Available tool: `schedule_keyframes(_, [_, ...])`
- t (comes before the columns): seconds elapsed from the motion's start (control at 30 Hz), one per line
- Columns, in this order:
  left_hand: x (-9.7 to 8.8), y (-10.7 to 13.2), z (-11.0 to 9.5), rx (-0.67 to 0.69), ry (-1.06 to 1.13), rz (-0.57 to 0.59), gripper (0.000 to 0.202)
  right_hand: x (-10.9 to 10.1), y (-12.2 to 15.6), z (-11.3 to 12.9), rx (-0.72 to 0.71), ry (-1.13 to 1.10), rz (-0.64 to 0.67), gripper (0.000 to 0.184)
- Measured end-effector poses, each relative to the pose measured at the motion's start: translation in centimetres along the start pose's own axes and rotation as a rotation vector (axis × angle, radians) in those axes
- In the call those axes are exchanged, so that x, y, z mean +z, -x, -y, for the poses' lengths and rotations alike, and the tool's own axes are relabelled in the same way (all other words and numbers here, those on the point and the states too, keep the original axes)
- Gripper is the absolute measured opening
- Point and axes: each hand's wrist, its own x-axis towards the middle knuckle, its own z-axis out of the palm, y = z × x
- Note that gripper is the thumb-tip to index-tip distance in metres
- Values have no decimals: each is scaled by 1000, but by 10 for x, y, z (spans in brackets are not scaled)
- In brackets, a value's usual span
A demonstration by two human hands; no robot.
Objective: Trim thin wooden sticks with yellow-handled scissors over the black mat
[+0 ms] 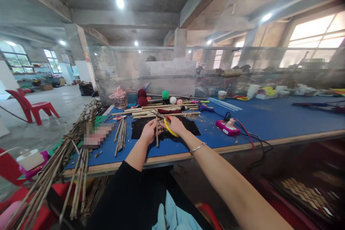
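Note:
My left hand [149, 131] is closed around a thin brown stick [157, 134] that stands nearly upright over a black cloth [138, 129]. My right hand [174, 125] grips scissors with yellow handles [170, 128]. Their blades point up and left, close to the top of the stick; I cannot tell whether they touch it. Small bits of plant matter lie on the cloth between my hands. Left of the cloth is a small pile of cut sticks [121, 136]. Longer pale sticks [151, 114] lie in rows just behind my hands.
A large bundle of branches [64, 151] leans over the table's left edge. A pink power strip [228, 128] with cables sits to the right. Yarn balls [142, 93], a glue gun [205, 107] and a clear pink jar [120, 100] stand toward the perforated screen [167, 68].

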Motion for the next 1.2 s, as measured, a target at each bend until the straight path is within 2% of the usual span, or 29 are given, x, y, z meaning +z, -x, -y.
schedule_keyframes(0.33, [4,4,-3,-2,38,23,26,-1,-4,9,24,67,-1,48])
schedule_keyframes(0.47, [4,4,-1,-26,-3,32,27,-3,-1,9,12,73,-3,39])
schedule_keyframes(0.57, [3,4,0,-32,-19,39,27,-6,2,10,55,127,12,31])
schedule_keyframes(0.7, [3,4,-1,-38,-34,8,26,-6,4,12,119,224,14,23])
schedule_keyframes(0.9, [2,3,2,-83,-81,-35,22,4,7,7,197,190,83,23])
schedule_keyframes(1.2, [0,1,2,-37,-130,-78,20,9,8,1,182,224,5,21])
